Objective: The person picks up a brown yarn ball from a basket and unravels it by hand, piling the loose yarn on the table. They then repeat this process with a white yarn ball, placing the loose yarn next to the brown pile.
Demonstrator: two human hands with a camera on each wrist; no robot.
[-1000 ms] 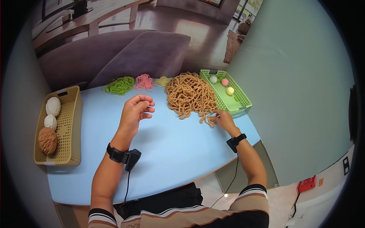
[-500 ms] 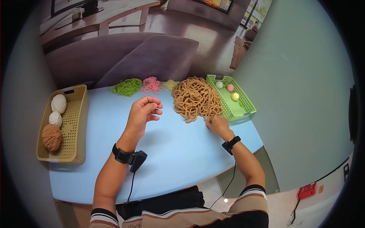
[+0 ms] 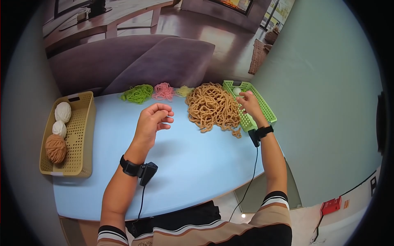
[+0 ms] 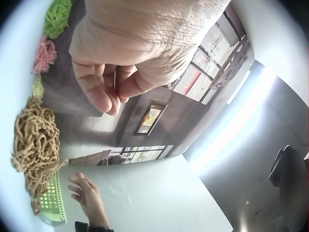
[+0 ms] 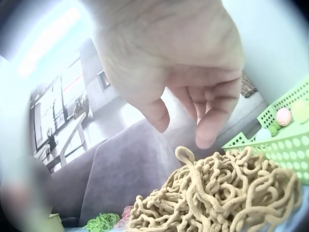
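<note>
A large tangled heap of thick tan yarn [image 3: 211, 105] lies at the back right of the table. My right hand [image 3: 251, 106] is raised over the near side of the green basket, thumb and fingers apart with nothing between them. In the right wrist view, a loop of the tan yarn [image 5: 185, 154] stands up from the heap just below the fingertips. Left of the heap, my left hand [image 3: 154, 123] hovers over the table, its fingers loosely curled and the thumb close to the fingertips. Nothing shows in its grasp.
A green basket [image 3: 266, 110] at the right holds small coloured balls. Beside the heap lie yellow [image 3: 183, 92], pink [image 3: 163, 92] and green yarn [image 3: 139, 94]. The tan basket [image 3: 84, 135] at the left holds two white balls [image 3: 62, 112] and a brown yarn ball [image 3: 56, 148].
My right hand went from the loose strand to the heap's front edge, then rose rightward over the green basket with fingers spread. The strand now lies closer to the heap. My left hand stayed nearly still.
</note>
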